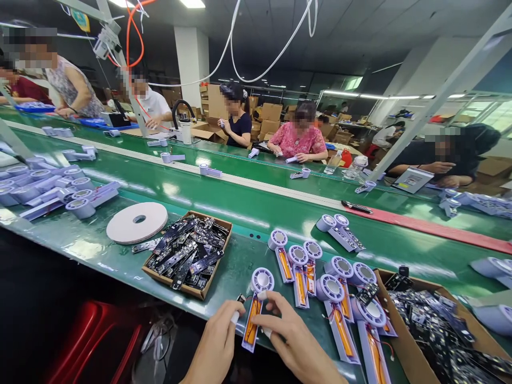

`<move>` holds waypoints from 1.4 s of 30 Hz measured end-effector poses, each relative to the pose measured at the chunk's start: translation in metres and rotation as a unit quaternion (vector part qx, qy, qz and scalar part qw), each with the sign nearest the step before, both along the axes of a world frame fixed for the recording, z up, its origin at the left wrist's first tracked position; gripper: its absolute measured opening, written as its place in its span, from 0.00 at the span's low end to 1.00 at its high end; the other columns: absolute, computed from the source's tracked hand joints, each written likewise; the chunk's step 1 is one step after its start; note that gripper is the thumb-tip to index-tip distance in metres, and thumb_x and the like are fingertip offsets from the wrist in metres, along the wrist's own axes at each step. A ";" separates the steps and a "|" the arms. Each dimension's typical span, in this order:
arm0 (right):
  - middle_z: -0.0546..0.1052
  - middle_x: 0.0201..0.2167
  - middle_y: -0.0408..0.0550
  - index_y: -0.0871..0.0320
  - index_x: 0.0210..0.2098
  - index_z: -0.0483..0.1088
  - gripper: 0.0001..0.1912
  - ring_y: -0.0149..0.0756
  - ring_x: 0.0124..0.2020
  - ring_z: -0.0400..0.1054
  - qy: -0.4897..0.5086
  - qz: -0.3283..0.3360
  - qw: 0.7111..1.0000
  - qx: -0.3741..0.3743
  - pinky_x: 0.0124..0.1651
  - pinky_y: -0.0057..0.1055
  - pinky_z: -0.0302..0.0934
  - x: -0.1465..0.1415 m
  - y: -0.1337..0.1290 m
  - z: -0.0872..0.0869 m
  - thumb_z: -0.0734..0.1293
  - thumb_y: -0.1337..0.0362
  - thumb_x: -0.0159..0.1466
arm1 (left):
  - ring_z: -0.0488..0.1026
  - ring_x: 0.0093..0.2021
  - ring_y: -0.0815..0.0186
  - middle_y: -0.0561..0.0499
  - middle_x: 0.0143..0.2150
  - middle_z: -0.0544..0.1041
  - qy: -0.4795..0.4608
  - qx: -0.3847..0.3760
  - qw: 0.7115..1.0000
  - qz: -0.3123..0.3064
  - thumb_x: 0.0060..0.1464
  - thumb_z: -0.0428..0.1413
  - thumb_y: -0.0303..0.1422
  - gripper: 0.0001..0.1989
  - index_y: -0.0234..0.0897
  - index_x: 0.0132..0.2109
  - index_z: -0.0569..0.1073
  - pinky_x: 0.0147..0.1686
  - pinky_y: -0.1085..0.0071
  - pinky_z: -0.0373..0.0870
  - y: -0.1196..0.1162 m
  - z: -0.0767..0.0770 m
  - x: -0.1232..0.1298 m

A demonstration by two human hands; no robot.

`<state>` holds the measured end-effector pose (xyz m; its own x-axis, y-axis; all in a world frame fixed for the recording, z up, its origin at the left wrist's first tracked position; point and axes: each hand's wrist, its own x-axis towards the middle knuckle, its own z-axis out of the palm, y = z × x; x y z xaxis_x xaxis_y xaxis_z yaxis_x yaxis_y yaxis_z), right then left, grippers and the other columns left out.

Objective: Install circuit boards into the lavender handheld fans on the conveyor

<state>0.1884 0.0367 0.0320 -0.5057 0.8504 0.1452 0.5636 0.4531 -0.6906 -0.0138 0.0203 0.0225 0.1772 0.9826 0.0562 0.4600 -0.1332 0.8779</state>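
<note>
Unit (pixel 253 311), lilac, with a round slotted head and an open handle showing an orange strip, lies at the near edge of the bench, directly in front of you. Your right hand (pixel 282 322) is partly open over it, fingers curved and parted, one white-covered tip at the head's lower rim and another finger across the handle. Your left hand (pixel 220 333) is just beside the handle, fingers bent close together; a small dark part (pixel 240 298) sits at its fingertips, but you cannot tell whether it is pinched.

To the left is a shallow carton (pixel 204 293) heaped with black circuit boards (pixel 188 250), with a white roll (pixel 126 224) lying flat beside it. To the right, more units (pixel 331 288) lie in a cluster, next to a larger box (pixel 400 333), also full of boards. Beyond, across a green belt (pixel 248 205), several co-workers (pixel 298 140) sit or stand, some handling parts.
</note>
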 end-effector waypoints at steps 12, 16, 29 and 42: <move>0.78 0.33 0.47 0.57 0.41 0.75 0.09 0.36 0.34 0.72 0.239 -0.126 0.959 -0.086 0.38 0.28 0.68 -0.034 0.006 -0.007 0.66 0.60 0.65 | 0.72 0.37 0.62 0.50 0.36 0.74 -0.033 -0.002 0.999 -0.002 0.64 0.43 0.31 0.12 0.41 0.41 0.71 0.40 0.69 0.67 0.000 0.002 0.005; 0.75 0.28 0.44 0.57 0.34 0.73 0.07 0.33 0.29 0.69 0.195 -0.140 0.968 -0.070 0.33 0.26 0.64 -0.037 0.005 -0.012 0.65 0.61 0.65 | 0.72 0.36 0.63 0.51 0.36 0.75 -0.054 -0.032 0.998 0.017 0.64 0.44 0.33 0.11 0.41 0.41 0.71 0.39 0.70 0.67 0.002 0.006 0.008; 0.74 0.39 0.46 0.53 0.43 0.69 0.12 0.37 0.41 0.68 0.098 -0.097 0.989 0.059 0.45 0.32 0.63 -0.043 -0.004 -0.018 0.59 0.74 0.67 | 0.73 0.39 0.61 0.50 0.38 0.75 -0.008 -0.010 1.000 0.022 0.64 0.43 0.34 0.10 0.41 0.41 0.69 0.41 0.67 0.66 0.006 0.000 0.010; 0.73 0.34 0.44 0.54 0.36 0.69 0.07 0.36 0.36 0.68 0.113 -0.177 0.976 0.055 0.38 0.29 0.61 -0.046 0.002 -0.012 0.61 0.70 0.66 | 0.76 0.30 0.63 0.46 0.41 0.80 -0.111 -0.050 0.988 0.096 0.61 0.48 0.39 0.18 0.39 0.56 0.67 0.34 0.69 0.73 0.003 -0.006 0.011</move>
